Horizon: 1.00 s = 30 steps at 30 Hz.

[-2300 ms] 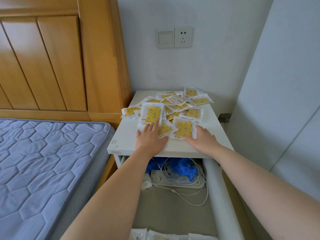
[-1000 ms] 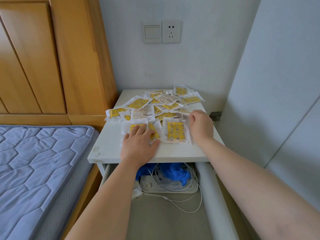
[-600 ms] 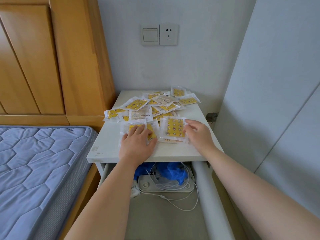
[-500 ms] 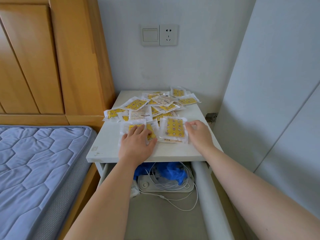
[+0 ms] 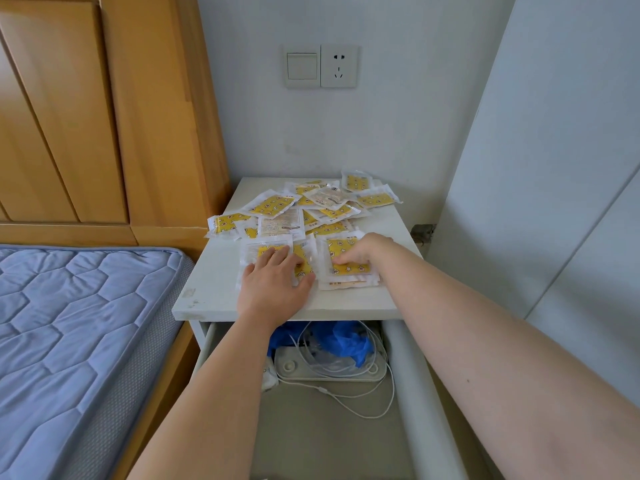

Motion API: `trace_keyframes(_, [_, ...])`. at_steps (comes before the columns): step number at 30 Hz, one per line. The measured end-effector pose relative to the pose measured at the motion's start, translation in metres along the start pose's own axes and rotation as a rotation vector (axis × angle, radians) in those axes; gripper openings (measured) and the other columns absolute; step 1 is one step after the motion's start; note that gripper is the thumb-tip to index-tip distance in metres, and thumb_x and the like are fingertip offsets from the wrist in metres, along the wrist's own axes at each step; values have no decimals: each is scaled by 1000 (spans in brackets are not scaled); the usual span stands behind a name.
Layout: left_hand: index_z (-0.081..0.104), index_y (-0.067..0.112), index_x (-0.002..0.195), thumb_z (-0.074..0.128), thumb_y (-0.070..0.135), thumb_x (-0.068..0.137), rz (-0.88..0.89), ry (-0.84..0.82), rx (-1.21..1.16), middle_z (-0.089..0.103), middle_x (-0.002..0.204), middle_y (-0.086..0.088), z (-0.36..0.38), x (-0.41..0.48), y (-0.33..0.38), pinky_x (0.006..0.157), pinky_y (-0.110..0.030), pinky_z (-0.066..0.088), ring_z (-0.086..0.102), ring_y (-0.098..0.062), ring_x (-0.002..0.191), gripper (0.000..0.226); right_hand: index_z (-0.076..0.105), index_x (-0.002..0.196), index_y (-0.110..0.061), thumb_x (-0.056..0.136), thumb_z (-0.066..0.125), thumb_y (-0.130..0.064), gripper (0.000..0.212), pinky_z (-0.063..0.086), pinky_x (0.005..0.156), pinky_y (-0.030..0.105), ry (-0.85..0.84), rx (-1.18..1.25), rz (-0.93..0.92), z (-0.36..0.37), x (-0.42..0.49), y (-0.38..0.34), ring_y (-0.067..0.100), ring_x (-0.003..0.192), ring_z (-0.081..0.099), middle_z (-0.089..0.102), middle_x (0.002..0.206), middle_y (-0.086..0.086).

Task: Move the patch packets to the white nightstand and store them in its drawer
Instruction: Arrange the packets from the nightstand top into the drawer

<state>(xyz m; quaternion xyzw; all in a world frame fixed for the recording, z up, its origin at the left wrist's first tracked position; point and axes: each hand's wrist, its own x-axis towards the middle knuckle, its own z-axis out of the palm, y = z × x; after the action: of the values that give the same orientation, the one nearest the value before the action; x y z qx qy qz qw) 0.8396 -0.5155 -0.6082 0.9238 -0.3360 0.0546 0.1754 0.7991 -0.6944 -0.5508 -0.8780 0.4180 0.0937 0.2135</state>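
Several yellow-and-white patch packets [image 5: 272, 205] lie scattered over the top of the white nightstand [image 5: 214, 292]. My left hand [image 5: 273, 284] lies flat, fingers spread, on the packets at the front left. My right hand [image 5: 363, 249] reaches over a small stack of packets [image 5: 349, 270] at the front right, fingers curled down onto its top packet; the thumb is hidden. The nightstand's drawer [image 5: 417, 393] stands pulled out below my forearms.
The drawer holds a blue crumpled bag [image 5: 346, 341], a white power strip [image 5: 329, 374] and white cables [image 5: 346, 400]. A blue mattress [image 5: 69, 323] and a wooden headboard [image 5: 104, 116] are on the left. A wall socket [image 5: 338, 65] is above and a white panel [image 5: 554, 168] stands on the right.
My right hand has slid left from the stack's right edge onto its top, fingers now curled over it. My left hand has stayed flat on its packets.
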Motion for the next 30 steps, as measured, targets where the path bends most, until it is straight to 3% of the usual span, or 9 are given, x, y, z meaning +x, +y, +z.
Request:
trace_keyframes(3, [48, 32, 133, 35, 55, 94, 9, 21, -2, 29, 154, 8, 0, 0, 0, 116, -43, 19, 15, -16, 145, 47, 40, 136, -11, 79, 69, -52, 76, 34, 109, 35, 56, 23, -10, -3, -5, 0, 28, 132, 37, 44, 137, 10])
trace_keyframes(6, [47, 32, 134, 35, 55, 94, 8, 16, -1, 29, 155, 8, -1, 0, 0, 116, -43, 18, 15, -16, 145, 48, 52, 95, -6, 78, 75, -30, 37, 46, 84, 29, 90, 163, -23, -3, -5, 5, 24, 107, 55, 56, 101, 8])
trace_keyframes(8, [47, 32, 134, 35, 56, 94, 4, 10, -3, 28, 155, 8, -1, 0, 1, 116, -43, 18, 14, -16, 145, 48, 48, 87, -6, 78, 75, -14, 30, 46, 73, 28, 119, 382, 5, -1, -4, 16, 25, 96, 59, 52, 84, 7])
trace_keyframes(12, [49, 32, 132, 36, 56, 94, 5, 8, -15, 29, 154, 9, -1, 1, 0, 116, -43, 18, 15, -16, 145, 47, 63, 101, -3, 64, 83, 1, 41, 53, 89, 44, 49, 1083, 23, 16, -3, 47, 30, 95, 66, 69, 105, 13])
trace_keyframes(14, [51, 32, 130, 39, 54, 94, 14, 21, -35, 32, 153, 10, -2, 0, 0, 115, -42, 18, 17, -14, 144, 44, 64, 97, -6, 66, 80, 5, 37, 53, 90, 48, 31, 1251, -24, 26, -7, 56, 30, 94, 67, 71, 103, 13])
trace_keyframes(20, [63, 31, 118, 51, 38, 93, -67, 113, -367, 35, 151, 11, -6, -1, -1, 113, -37, 25, 26, -10, 140, 28, 64, 86, -13, 74, 76, 4, 24, 50, 94, 48, 79, 1345, -121, 32, -18, 62, 29, 98, 66, 70, 96, 9])
trace_keyframes(25, [35, 15, 145, 48, 15, 95, -374, 400, -566, 29, 154, -4, -8, 0, -1, 118, -43, 21, 21, -21, 143, 51, 64, 87, -15, 79, 72, 3, 21, 51, 93, 49, 87, 1402, -137, 34, -19, 66, 30, 98, 66, 69, 92, 6])
trace_keyframes(28, [20, 10, 150, 47, 14, 93, -509, 195, -422, 26, 155, -9, -10, 13, -1, 118, -41, 18, 20, -27, 143, 63, 64, 89, -16, 80, 72, 0, 20, 51, 92, 51, 118, 1417, -123, 32, -18, 67, 29, 96, 66, 70, 96, 6])
trace_keyframes(30, [20, 10, 149, 50, 24, 93, -575, 18, -313, 30, 151, -10, -17, 23, 1, 114, -41, 23, 24, -30, 140, 64, 63, 88, -20, 81, 73, -5, 19, 52, 91, 49, 170, 1385, -126, 31, -19, 67, 28, 98, 66, 69, 101, 7])
